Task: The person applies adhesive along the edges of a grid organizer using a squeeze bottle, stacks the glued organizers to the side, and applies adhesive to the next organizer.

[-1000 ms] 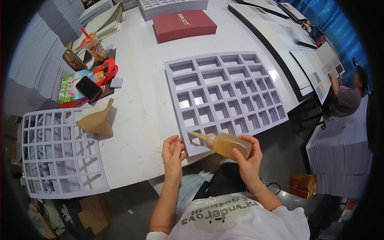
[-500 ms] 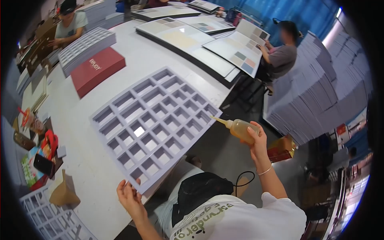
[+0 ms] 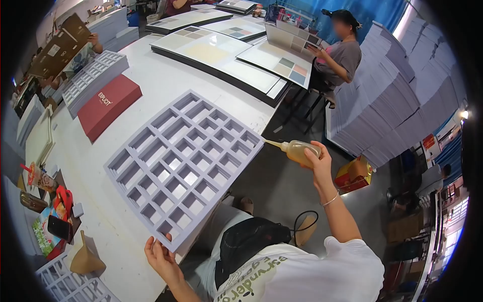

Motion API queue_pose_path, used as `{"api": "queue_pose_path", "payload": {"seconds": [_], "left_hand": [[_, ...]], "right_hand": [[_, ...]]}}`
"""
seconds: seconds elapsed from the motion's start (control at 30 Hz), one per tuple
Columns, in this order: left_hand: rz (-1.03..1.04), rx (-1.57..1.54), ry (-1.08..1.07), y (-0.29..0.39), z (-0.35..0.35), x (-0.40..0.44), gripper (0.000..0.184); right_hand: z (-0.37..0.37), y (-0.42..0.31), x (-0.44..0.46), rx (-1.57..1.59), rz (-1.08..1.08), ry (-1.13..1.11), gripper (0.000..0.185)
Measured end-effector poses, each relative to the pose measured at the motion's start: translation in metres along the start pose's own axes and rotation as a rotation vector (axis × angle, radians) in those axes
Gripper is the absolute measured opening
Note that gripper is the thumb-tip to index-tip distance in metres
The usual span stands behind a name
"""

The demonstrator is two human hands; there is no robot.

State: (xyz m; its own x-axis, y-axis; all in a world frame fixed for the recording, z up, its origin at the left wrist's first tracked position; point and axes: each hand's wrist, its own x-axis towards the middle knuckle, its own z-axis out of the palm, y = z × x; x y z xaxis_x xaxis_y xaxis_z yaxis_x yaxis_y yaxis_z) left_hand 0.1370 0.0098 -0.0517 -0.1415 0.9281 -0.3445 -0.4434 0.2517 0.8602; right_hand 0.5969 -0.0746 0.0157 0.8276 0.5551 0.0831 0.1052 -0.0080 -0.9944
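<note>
From where I stand, the person in the white T-shirt (image 3: pixel 312 272) is working at the near edge of a long white bench (image 3: pixel 161 75), with a pale lavender grid tray (image 3: pixel 204 210) set at an angle in front of them, its right-hand edge along the bench's edge. The left hand (image 3: pixel 163 259) is at the tray's near corner, its fingers bent around the rim, one fingertip showing inside the corner compartment; how firmly they press I can't tell. The right hand (image 3: pixel 319 163) has its fingers wrapped around a squeeze bottle (image 3: pixel 301 152) of amber liquid, held out to the right over the floor. The bottle points left, its thin nozzle (image 3: pixel 274 143) ending right at the tray's right corner; whether the two touch I can't make out.

Farther back on the left sits a dark red box (image 3: pixel 109 106) lettered EXPLICIT, just beside a stack of similar trays (image 3: pixel 98 83). Nearer on the left are a drink cup (image 3: pixel 43 178), a black phone (image 3: pixel 60 227) and a folded tan cone (image 3: pixel 86 257), which overlaps a second grid tray (image 3: pixel 75 284). Large sample boards (image 3: pixel 211 46) cover the far side, where a seated co-worker (image 3: pixel 347 58) in grey holds one up. Tall piles of sheets (image 3: pixel 382 105) stand to the right.
</note>
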Motion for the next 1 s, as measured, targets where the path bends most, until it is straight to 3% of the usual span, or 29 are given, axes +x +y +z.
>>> {"api": "queue_pose_path", "payload": {"seconds": [0.77,1.0], "left_hand": [[-0.021,-0.016,0.025,0.0,0.002,-0.001,0.032],[-0.004,-0.018,-0.012,0.001,0.002,-0.001,0.028]], "right_hand": [[0.074,-0.018,-0.132,-0.018,0.016,-0.401,0.043],[0.104,-0.023,-0.162,0.06,0.11,-0.59,0.044]]}}
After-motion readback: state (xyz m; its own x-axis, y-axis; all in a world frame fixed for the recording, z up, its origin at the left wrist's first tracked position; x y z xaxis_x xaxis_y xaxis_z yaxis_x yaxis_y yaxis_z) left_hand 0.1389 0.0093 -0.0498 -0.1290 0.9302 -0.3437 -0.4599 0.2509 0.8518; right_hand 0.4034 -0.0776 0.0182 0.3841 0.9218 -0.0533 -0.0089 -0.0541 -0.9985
